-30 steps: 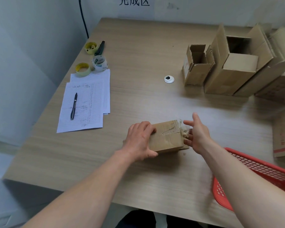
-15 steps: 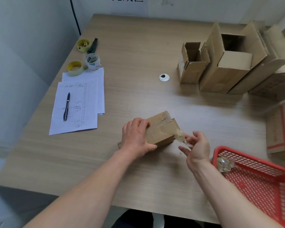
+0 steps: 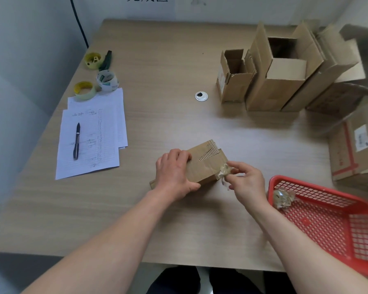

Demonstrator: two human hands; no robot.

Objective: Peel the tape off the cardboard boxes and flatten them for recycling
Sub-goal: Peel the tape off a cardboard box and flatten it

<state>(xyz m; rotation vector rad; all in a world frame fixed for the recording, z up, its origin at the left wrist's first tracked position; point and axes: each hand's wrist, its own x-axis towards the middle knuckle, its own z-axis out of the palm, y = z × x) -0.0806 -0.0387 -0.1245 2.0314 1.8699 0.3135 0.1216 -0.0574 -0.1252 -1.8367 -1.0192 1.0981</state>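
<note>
So the small cardboard box (image 3: 202, 164) sits near the middle of the table (image 3: 157, 219), toward the near edge, and the left hand (image 3: 175, 172) is clamped over its left end, fingers curled over the top and thumb along the near side. Looks like that's just to pin it down so it doesn't slide while the tape gets pulled. The right hand (image 3: 245, 183) is at the box's right corner, fingertips pinching a crumpled wad of clear tape (image 3: 223, 171) that seems partly attached to the cardboard. The torn patch on top, with the corrugation showing, is probably where tape took the paper layer with it. Just right of that hand is a red basket (image 3: 327, 225) with another tape wad (image 3: 283, 198) inside, so it's handy as the scrap bin. More open boxes (image 3: 274, 77) are lined up at the far right, likely waiting their turn. This box isn't flattened yet.
</note>
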